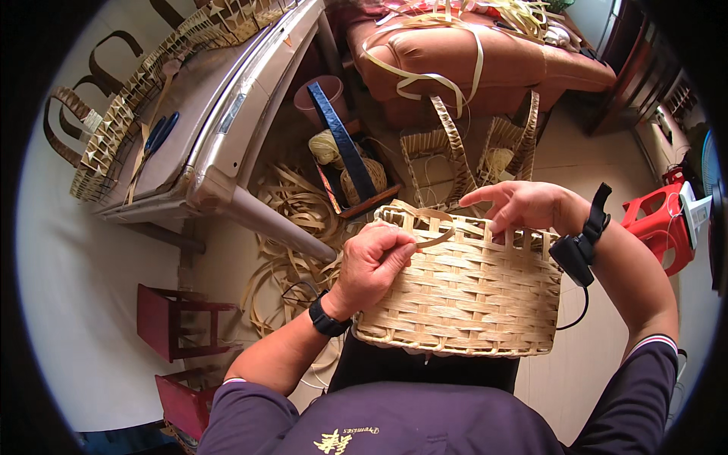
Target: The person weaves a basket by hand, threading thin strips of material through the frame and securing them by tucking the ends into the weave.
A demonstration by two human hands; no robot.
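A tan woven basket [462,292] rests tilted on my lap, with its rim away from me. My left hand [371,262] is closed at the basket's left side, pinching a flat tan strip [437,242] that loops out beside the rim. Over the right part of the rim is my right hand [523,208], its index finger stretched to the left and its thumb apart. Some of its fingers dip behind the rim and are hidden. Nothing shows between the right fingers.
Beyond the basket stand a tray with twine balls and a blue handle [341,144] and two handled baskets [440,155]. Loose strips [292,205] litter the floor. A table [189,114] with scissors [161,133] is left; a red stool [660,220] is right.
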